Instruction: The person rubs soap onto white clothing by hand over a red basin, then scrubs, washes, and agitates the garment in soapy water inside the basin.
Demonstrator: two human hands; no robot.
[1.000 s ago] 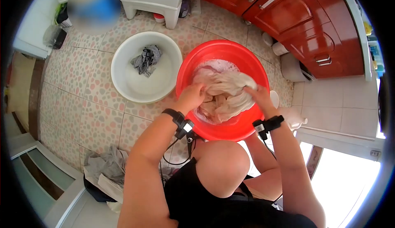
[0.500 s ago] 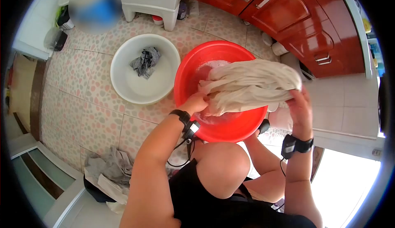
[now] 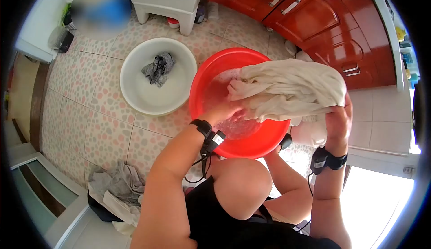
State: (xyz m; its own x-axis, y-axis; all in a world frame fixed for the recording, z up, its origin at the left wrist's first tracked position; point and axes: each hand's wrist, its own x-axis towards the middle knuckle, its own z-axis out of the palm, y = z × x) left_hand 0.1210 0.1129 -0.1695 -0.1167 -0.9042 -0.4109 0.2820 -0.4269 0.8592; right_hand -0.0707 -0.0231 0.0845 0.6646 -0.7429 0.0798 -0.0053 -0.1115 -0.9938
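A large wet off-white cloth point(image 3: 292, 89) is bunched up above the red basin point(image 3: 204, 139), which holds sudsy water point(image 3: 220, 87). My right hand point(image 3: 340, 118) grips the cloth's right end from below, beyond the basin's rim; some fingers are hidden beneath the fabric. My left hand point(image 3: 230, 110) is over the water at the cloth's lower left edge. Its fingers look stretched out and apart, with the tips partly blurred against the cloth. The cloth's left end hangs loose just above that hand.
Left of the red basin stands a white basin point(image 3: 128, 89) with a crumpled grey cloth point(image 3: 159, 68) inside. More laundry point(image 3: 119, 188) lies on the floor at lower left. Red cabinets point(image 3: 310, 15) and a white stool point(image 3: 164, 0) stand at the back.
My right hand has moved right with the cloth, which is now spread wider. My left hand has come away from the cloth's left end and shifted slightly right. Water is disturbed below it.
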